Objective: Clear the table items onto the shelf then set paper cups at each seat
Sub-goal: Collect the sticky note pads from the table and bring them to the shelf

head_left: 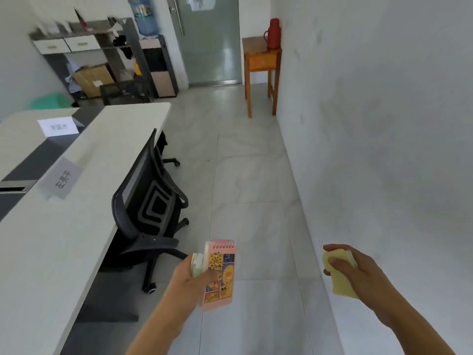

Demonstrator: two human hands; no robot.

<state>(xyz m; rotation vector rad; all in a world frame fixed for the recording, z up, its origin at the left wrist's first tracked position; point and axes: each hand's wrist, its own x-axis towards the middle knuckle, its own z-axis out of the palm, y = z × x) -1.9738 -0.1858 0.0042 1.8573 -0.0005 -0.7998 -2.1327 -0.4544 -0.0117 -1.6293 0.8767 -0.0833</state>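
My left hand (190,278) grips a pink spiral notepad (221,275) with cartoon ducks on its cover, together with a small green-and-white item (197,263) beside it. A yellow pad of notes (340,278) sits in the grip of my right hand (358,270), thumb on top. Both hands are held out over the tiled floor, to the right of the long white table (64,226). The grey shelf unit (84,47) stands far off at the back left wall.
Two paper name cards (62,181) (58,127) stand on the table. A black office chair (151,206) is pushed against the table's right edge. Further back are a water dispenser (147,19), a glass door and a wooden stand (261,62) bearing a red thermos (274,33). A wall runs along the right.
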